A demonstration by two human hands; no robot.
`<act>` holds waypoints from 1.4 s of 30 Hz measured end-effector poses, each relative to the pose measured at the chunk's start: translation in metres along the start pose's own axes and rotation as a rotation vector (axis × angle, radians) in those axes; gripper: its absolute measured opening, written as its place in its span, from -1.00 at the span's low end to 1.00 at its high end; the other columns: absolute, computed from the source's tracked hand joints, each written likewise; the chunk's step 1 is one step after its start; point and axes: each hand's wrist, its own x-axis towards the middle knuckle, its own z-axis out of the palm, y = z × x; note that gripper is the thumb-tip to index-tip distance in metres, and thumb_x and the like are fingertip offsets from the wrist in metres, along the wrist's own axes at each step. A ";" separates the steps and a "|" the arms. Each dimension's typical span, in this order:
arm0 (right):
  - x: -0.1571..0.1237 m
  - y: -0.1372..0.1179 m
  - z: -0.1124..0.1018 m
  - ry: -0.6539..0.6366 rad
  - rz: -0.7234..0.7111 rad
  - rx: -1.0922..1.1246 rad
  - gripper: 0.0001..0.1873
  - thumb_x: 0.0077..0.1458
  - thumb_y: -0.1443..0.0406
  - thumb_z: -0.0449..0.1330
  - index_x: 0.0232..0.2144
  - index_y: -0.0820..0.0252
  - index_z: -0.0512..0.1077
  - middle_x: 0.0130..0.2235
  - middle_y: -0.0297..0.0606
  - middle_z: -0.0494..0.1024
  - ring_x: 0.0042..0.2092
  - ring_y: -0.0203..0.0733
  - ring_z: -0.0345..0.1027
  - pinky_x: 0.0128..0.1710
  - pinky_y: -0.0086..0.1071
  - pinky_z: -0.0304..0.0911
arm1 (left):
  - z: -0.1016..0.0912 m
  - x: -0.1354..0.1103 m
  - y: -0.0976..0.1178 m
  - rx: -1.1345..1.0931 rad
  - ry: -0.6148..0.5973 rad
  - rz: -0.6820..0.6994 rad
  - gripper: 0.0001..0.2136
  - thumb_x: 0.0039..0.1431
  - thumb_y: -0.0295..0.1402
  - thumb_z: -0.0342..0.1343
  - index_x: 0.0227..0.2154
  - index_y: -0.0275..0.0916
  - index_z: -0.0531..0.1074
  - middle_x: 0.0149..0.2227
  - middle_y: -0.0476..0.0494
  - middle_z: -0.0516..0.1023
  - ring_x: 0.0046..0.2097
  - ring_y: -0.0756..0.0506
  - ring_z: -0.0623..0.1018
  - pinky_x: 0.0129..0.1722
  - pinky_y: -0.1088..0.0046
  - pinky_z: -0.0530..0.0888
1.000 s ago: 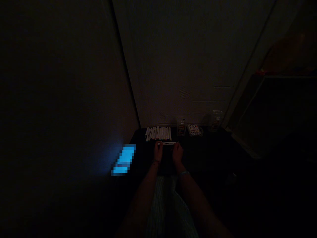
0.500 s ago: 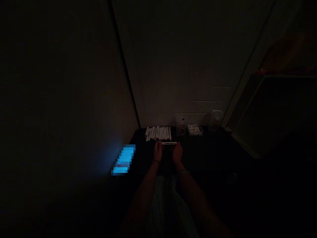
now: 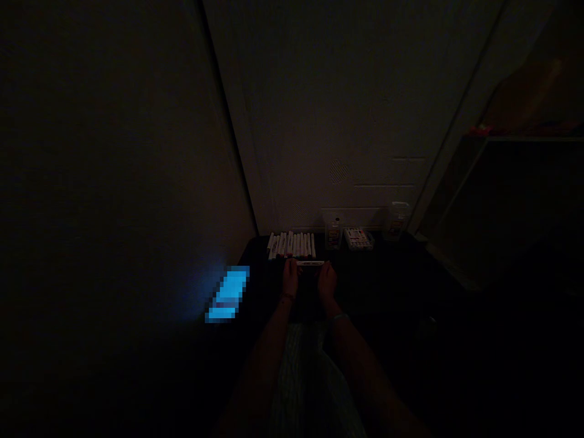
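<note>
This looks like a corner of a room in a home, though it is very dark. A small desk (image 3: 378, 277) at five o'clock stands against a plain wall (image 3: 347, 91) with a striped heart (image 3: 338, 171) at two o'clock. Drawing markers (image 3: 292, 245) lie at six, a clear plastic box (image 3: 396, 222) stands at three, and a shelf (image 3: 529, 139) sits between two and three.

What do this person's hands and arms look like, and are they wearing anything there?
The left hand and right hand are ungloved, the visible forearms sleeveless. The left wears a thin dark wristband; the right, a paler band. Dimness hides finer detail.
</note>
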 end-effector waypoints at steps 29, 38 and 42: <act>0.001 0.002 0.000 -0.015 0.041 0.062 -0.44 0.13 0.06 -0.32 -0.57 0.19 0.34 -0.52 -0.22 0.47 -0.46 -0.22 0.31 -0.45 -0.44 0.07 | -0.001 0.002 -0.007 -0.021 -0.004 -0.006 -0.66 0.01 -0.03 -0.09 -0.41 -0.24 0.30 -0.56 0.03 0.29 -0.52 0.09 0.27 -0.49 0.58 0.22; -0.001 -0.002 -0.001 0.001 -0.005 -0.033 -0.43 0.12 0.05 -0.30 -0.54 0.21 0.37 -0.49 -0.14 0.48 -0.45 -0.17 0.33 -0.47 -0.43 0.06 | 0.000 0.001 -0.004 -0.058 0.024 -0.012 -0.68 0.01 -0.05 -0.07 -0.41 -0.23 0.30 -0.55 0.04 0.30 -0.52 0.09 0.29 -0.48 0.58 0.23; -0.001 -0.003 -0.002 -0.003 -0.006 -0.044 -0.42 0.12 0.05 -0.30 -0.54 0.22 0.37 -0.51 -0.15 0.48 -0.46 -0.18 0.33 -0.48 -0.43 0.05 | 0.000 0.001 -0.005 -0.059 0.026 -0.009 -0.68 0.01 -0.05 -0.08 -0.42 -0.23 0.30 -0.56 0.05 0.29 -0.53 0.10 0.27 -0.50 0.59 0.22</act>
